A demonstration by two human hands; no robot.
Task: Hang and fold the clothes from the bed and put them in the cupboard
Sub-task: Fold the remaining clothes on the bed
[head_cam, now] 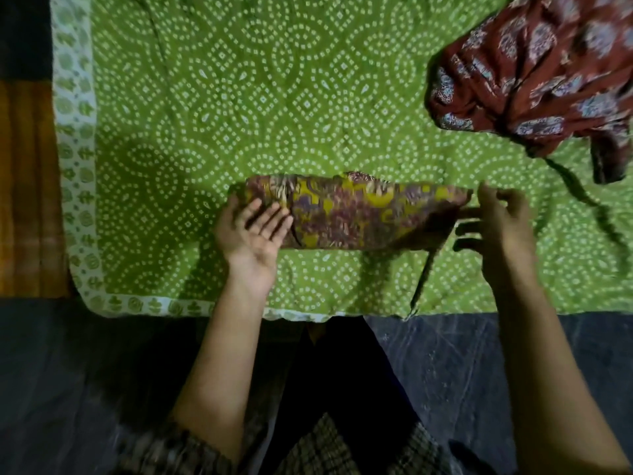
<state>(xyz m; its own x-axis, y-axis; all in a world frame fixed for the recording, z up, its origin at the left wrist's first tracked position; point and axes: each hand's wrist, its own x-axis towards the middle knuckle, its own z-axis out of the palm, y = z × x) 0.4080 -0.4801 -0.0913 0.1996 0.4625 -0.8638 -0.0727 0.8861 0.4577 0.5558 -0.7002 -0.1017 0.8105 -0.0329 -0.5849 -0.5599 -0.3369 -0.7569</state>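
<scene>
One folded cloth (359,214), printed in yellow, purple and maroon, lies on the bed (274,97) near its front edge. The cloth's long axis runs left to right, roughly parallel to that edge, and its right end sits slightly farther back than its left. A small ruffle of fabric sticks up along its far side. A thin dark strip (423,279) trails from under its right part toward the front edge of the bed.

The left hand (253,231) is at the cloth's left end with the palm turned up. Its fingers are straight and lie against the fabric without gripping it. The right hand (496,228) is at the cloth's right end, fingers spread and loosely bent, holding nothing. It is blurred, so it is not clear whether it touches the cloth.

A red patterned garment (534,73) lies crumpled at the far right of the bed, well apart from the folded cloth. A dark cord (582,193) runs from it toward the front right.

The green dotted sheet is bare behind and to the left of the cloth, as far as its white printed border (75,166). The front edge of the bed is close to the cloth, with dark floor (445,354) below it.
</scene>
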